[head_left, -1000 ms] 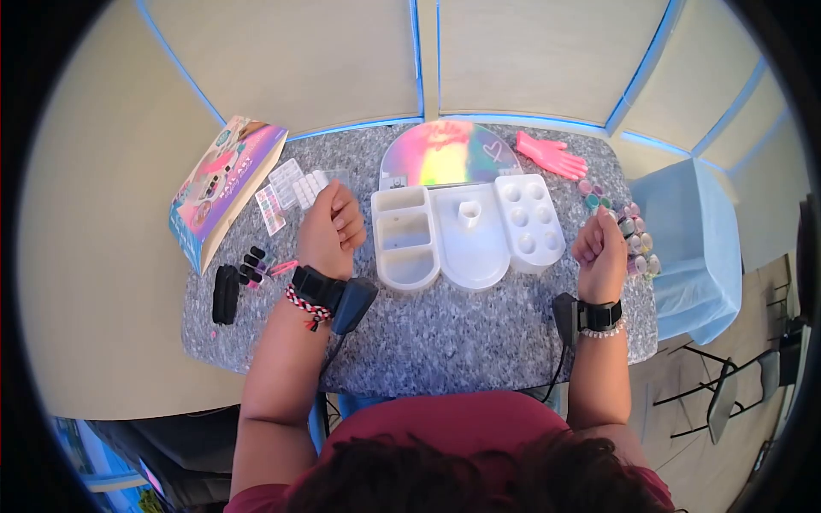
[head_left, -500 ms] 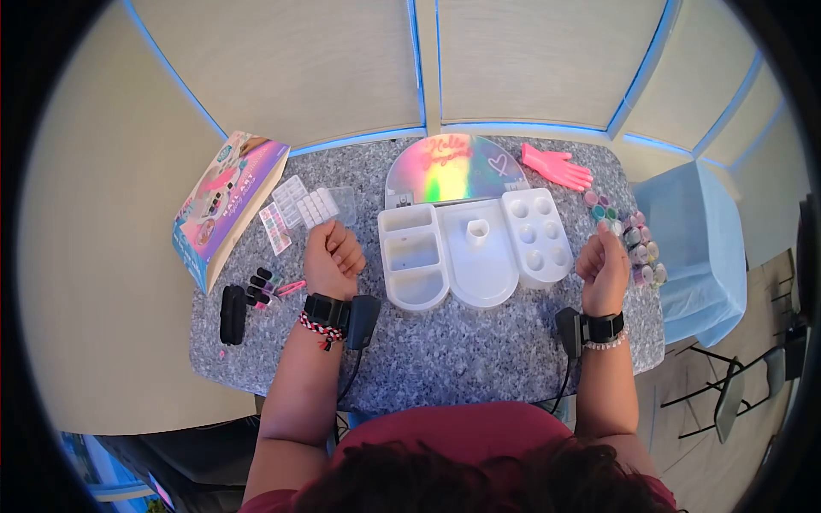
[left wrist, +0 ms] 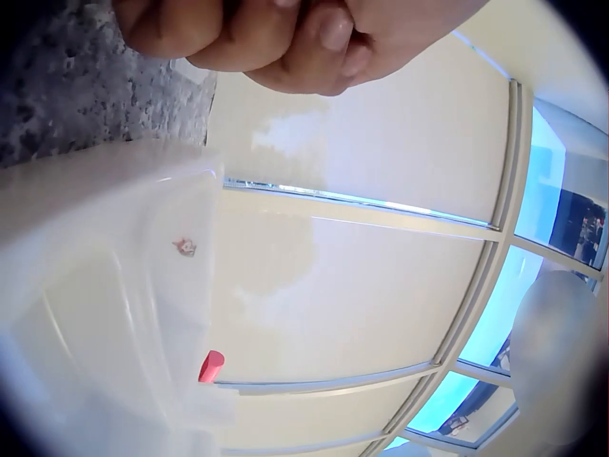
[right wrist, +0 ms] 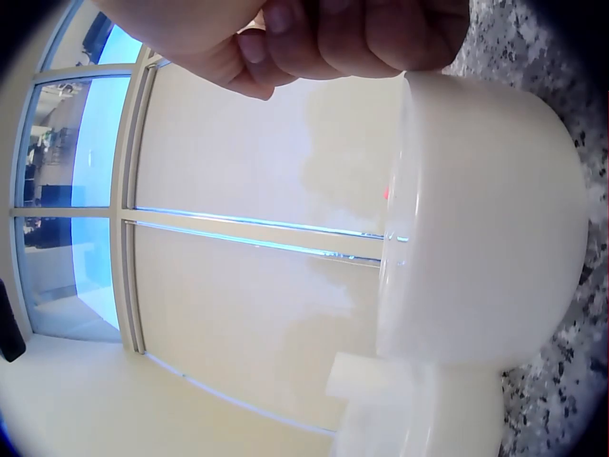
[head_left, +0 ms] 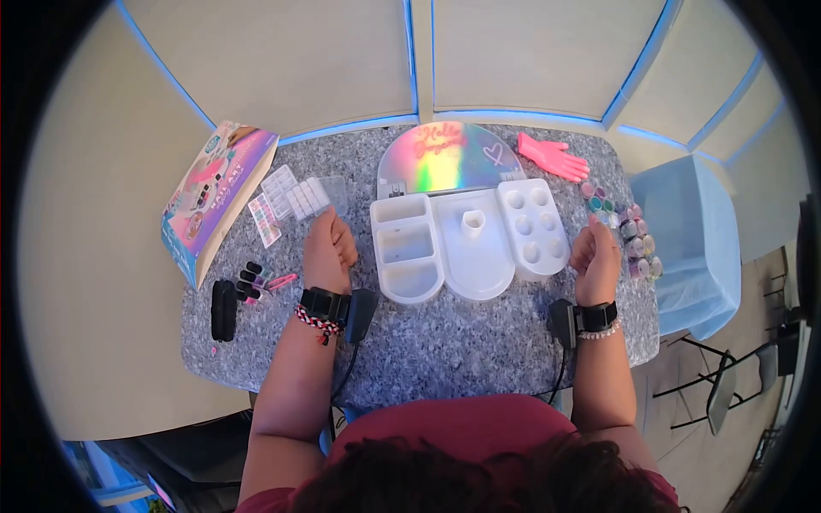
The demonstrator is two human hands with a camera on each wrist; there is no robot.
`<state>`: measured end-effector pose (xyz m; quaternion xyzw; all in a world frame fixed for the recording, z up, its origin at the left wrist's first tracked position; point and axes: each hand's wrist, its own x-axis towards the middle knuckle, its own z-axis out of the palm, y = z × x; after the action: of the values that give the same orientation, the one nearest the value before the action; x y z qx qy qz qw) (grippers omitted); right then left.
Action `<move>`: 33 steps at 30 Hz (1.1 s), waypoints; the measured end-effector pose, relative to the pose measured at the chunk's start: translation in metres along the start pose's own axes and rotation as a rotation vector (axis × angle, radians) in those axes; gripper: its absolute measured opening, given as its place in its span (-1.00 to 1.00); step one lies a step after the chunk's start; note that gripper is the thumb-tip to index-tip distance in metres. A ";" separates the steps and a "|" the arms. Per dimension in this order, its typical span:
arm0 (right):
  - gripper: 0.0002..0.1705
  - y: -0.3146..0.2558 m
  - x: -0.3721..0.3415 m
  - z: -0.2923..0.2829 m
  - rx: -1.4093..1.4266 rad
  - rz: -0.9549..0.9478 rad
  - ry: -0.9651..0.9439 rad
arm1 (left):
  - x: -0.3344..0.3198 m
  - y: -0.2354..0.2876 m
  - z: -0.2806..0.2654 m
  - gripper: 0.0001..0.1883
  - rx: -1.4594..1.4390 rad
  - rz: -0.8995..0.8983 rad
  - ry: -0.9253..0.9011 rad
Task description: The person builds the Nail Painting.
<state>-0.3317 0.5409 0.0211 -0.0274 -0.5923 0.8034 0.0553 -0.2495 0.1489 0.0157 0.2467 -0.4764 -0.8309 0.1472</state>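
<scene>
My left hand is held in a loose fist above the table, left of a white three-part tray. Its fingers curl in toward the palm in the left wrist view, with nothing visible in them. To the right of the tray, my right hand is likewise curled, thumb uppermost. In the right wrist view its fingers overlap the upper edge of the white tray wall. The tray has three compartments, a middle part with a small raised cup, and several round wells.
Behind the tray stands a shiny rainbow panel. A pink model hand and several small pots lie right. Left are a nail art box, clear cases, a sticker sheet, black-capped bottles, pink tweezers and a black case.
The head view dips and comes back up, shifting the whole scene. My left hand has drawn back slightly toward the body, away from the clear cases. The right hand stays nearly in place.
</scene>
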 end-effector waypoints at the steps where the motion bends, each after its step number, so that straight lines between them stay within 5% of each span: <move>1: -0.44 0.000 0.000 0.000 0.005 0.004 0.003 | 0.002 -0.001 -0.004 -0.45 -0.001 0.001 0.000; 4: -0.43 0.000 0.001 0.002 0.010 0.001 0.029 | 0.005 -0.005 -0.011 -0.51 -0.007 0.007 -0.072; 6: -0.44 -0.001 -0.001 0.002 0.003 -0.001 0.027 | 0.001 -0.006 -0.002 -0.64 0.069 0.203 0.039; 9: -0.44 -0.002 0.001 0.003 0.010 0.009 0.041 | 0.001 -0.006 -0.004 -0.56 0.183 0.269 0.019; 18: -0.70 -0.011 0.044 -0.009 0.132 0.192 -0.132 | 0.007 -0.004 -0.008 -0.65 0.100 0.058 -0.039; 21: -0.40 -0.021 0.077 -0.003 0.014 0.293 -0.308 | 0.007 0.009 0.005 -0.69 0.139 0.040 -0.025; 22: -0.22 -0.023 0.088 0.000 -0.042 0.362 -0.415 | 0.009 0.011 0.007 -0.60 0.202 0.031 -0.033; 25: -0.08 -0.018 0.116 0.008 -0.143 0.475 -0.510 | 0.023 0.012 0.005 -0.44 0.343 0.141 -0.086; 31: -0.10 -0.018 0.139 0.022 -0.234 0.492 -0.661 | 0.057 0.026 0.018 -0.30 0.321 -0.198 -0.261; 33: -0.11 -0.018 0.142 0.025 -0.248 0.505 -0.669 | 0.066 0.026 0.020 -0.31 0.354 -0.181 -0.243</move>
<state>-0.4743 0.5392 0.0486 0.0840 -0.6444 0.6789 -0.3418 -0.3154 0.1183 0.0282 0.2086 -0.6048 -0.7679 -0.0318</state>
